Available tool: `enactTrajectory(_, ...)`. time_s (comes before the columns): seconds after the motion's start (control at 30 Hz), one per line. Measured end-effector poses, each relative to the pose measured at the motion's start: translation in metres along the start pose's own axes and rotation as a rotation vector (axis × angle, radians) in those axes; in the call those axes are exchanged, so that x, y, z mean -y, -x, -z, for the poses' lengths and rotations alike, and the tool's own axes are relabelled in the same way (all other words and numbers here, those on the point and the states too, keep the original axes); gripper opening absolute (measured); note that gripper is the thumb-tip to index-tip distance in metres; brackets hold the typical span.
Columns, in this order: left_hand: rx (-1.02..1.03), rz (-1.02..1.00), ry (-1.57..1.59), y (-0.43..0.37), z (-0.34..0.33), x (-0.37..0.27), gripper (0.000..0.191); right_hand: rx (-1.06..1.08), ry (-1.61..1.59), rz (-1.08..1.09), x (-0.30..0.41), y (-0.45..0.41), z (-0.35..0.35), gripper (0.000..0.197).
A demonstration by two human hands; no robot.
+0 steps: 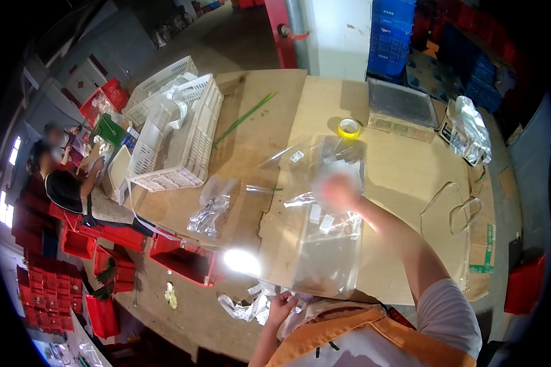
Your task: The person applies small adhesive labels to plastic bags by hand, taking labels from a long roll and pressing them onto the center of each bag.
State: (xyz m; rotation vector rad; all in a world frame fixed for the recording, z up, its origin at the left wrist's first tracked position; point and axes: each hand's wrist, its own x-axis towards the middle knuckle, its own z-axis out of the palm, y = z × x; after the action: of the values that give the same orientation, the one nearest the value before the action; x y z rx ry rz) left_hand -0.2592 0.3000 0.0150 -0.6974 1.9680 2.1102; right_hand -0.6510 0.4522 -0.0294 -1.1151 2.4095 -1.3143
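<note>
My right hand [340, 189] reaches over the stack of clear plastic bags [326, 266] on the cardboard-covered table. A blur hides its fingers, so I cannot tell whether it holds anything. Small white labels [327, 224] lie on the bags just below it, and another label [297, 156] is on clear film to its left. At the table's near edge, my left hand [282, 306] has its fingers curled on a strip of white labels [252, 308], which hangs in loops to the left. A yellow roll of tape [348, 129] stands beyond the right hand.
White plastic crates [179, 172] stand at the left, near green stalks [243, 120] and a crumpled clear bag [210, 213]. A flat-topped scale [402, 103] sits at the back right. Red crates [183, 259] are below the left edge. People [64, 183] work at far left.
</note>
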Motion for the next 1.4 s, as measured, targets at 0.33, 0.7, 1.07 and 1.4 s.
enactTrajectory(0.33,0.047,-0.010,-0.116,-0.014,0.002,-0.010,0.008,0.093,0.987,0.183,0.029,0.011,-0.019,0.014)
enactTrajectory(0.7,0.019,-0.055,-0.064,-0.010,0.004,0.016,0.011,-0.912,0.464,-0.366,0.019,-0.027,0.090,0.034)
enactTrajectory(1.07,0.021,-0.049,-0.433,-0.020,-0.002,-0.022,0.039,-0.530,0.749,0.098,-0.030,0.045,0.046,0.042)
enactTrajectory(1.4,0.315,-0.255,0.094,-0.028,-0.027,-0.024,0.028,0.559,-0.602,-0.243,0.144,0.156,-0.058,0.022)
